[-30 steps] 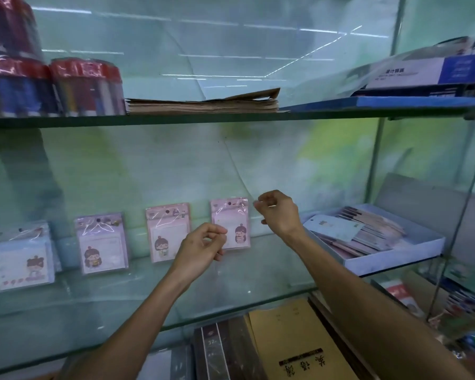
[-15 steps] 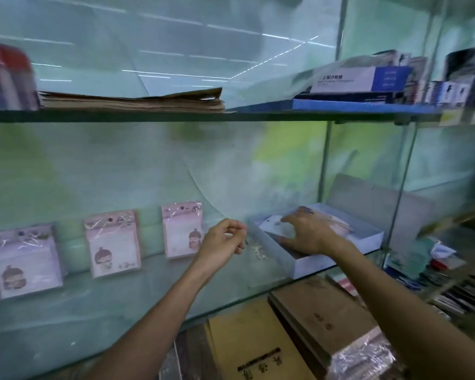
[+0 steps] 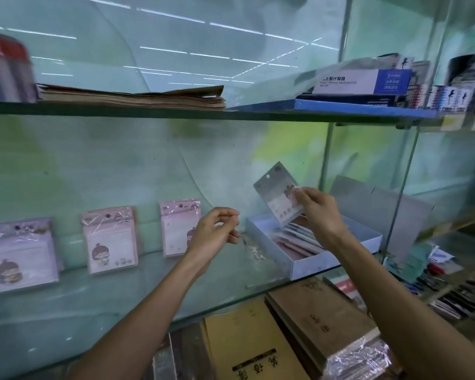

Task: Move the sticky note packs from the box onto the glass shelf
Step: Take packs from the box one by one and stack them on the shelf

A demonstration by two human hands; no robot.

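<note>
My right hand (image 3: pixel 320 208) pinches a wrapped sticky note pack (image 3: pixel 277 196) and holds it tilted above the white box (image 3: pixel 337 259), which stands at the right end of the glass shelf (image 3: pixel 93 305). More packs lie stacked in the box (image 3: pixel 299 237). Three pink packs lean upright against the back wall: one at the far left (image 3: pixel 19 259), one in the middle (image 3: pixel 109 239), one nearest my hands (image 3: pixel 177 231). My left hand (image 3: pixel 217 231) hovers over the shelf just left of the box, fingers loosely curled, holding nothing.
An upper glass shelf (image 3: pixel 231 113) carries a pile of brown paper (image 3: pixel 137 97), a red-topped cylinder at the left and a calculator box (image 3: pixel 368 80) at the right. Brown notebooks (image 3: pixel 321 325) are stacked below the shelf. A glass partition (image 3: pixel 406 171) stands right of the box.
My right hand went from the shelf's packs into the box and has lifted one pack out of it. The view has swung right. My left hand stayed near the box.
</note>
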